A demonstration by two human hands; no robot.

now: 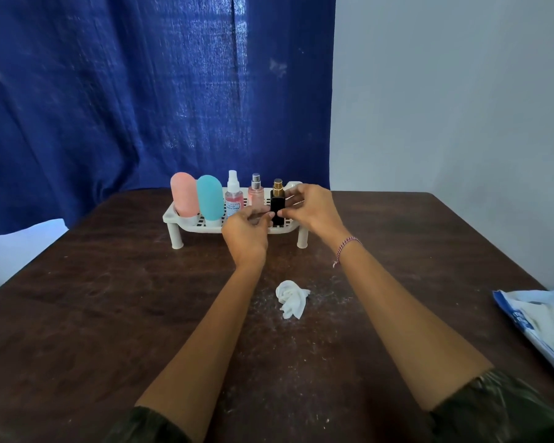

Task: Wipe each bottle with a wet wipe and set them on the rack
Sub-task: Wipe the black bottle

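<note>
The crumpled wet wipe (291, 298) lies on the bench (109, 314) between the forearms, with the wipe pack (538, 321) at the right edge. Further out, the left hand (247, 233) and right hand (312, 207) pinch the black bottle (277, 203) with curled fingers, upright at the right end of the rack (205, 227). Its base should probably sit flat on the grid before release, because the pink spray bottle (256, 193) stands just beside it. A clear sprayer (233, 196), teal bottle (209, 199) and pink bottle (183, 195) fill the rest.
</note>
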